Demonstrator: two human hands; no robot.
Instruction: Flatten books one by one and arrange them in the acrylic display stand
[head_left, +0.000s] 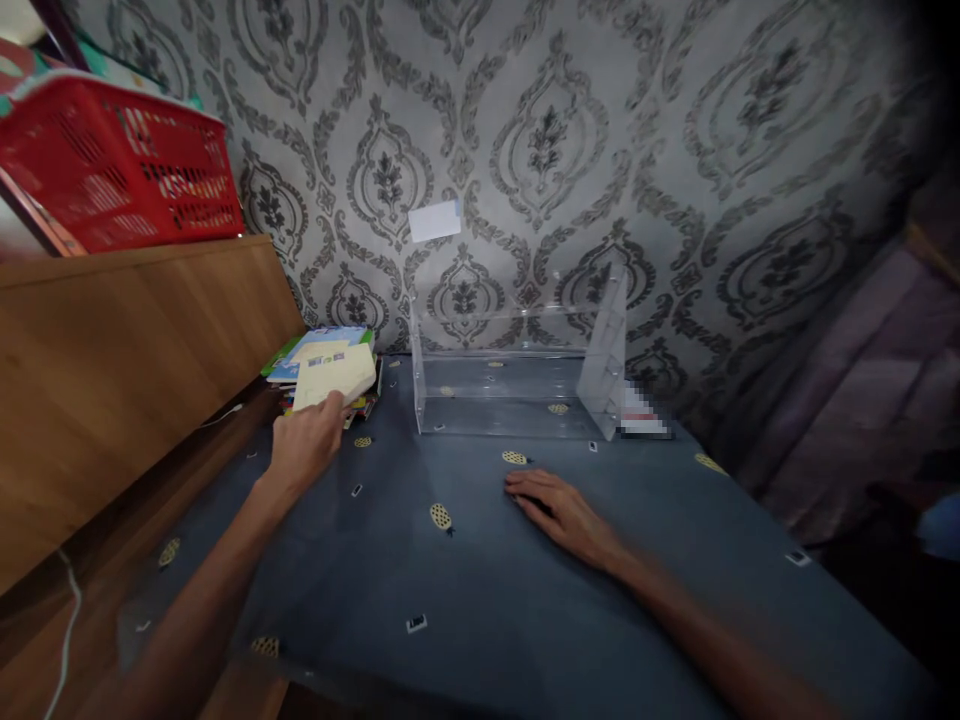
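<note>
My left hand [309,437] is closed on the near edge of a cream-coloured book [334,374], which lies tilted on top of a stack of books [363,405] at the back left. Blue and green covers show beneath and behind it. On the dark blue tablecloth [480,560], my right hand [562,510] rests palm down with its fingers stretched out, holding nothing. Beyond the right hand stands a clear acrylic rack [517,397] with transparent side panels and shelves, against the wall.
A wooden panel [150,340] borders the left side, with a red plastic basket [150,170] on top. White papers [643,415] lie right of the rack. A white card [435,221] is on the patterned wall. A white cable [71,620] hangs at lower left. Curtains [840,370] are at right.
</note>
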